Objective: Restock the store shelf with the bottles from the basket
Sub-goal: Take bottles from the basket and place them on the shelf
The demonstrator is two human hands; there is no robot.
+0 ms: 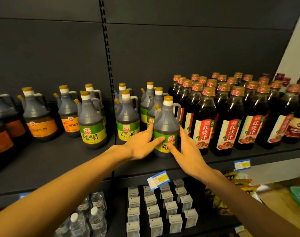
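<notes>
Green-label bottle [165, 127] stands upright, label forward, between both hands' fingers [158, 139].

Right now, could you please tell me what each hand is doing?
Left hand: open, straight fingers touching the green-label vinegar bottle on the shelf.
Right hand: open, fingers extended against the same bottle's right side.
</notes>
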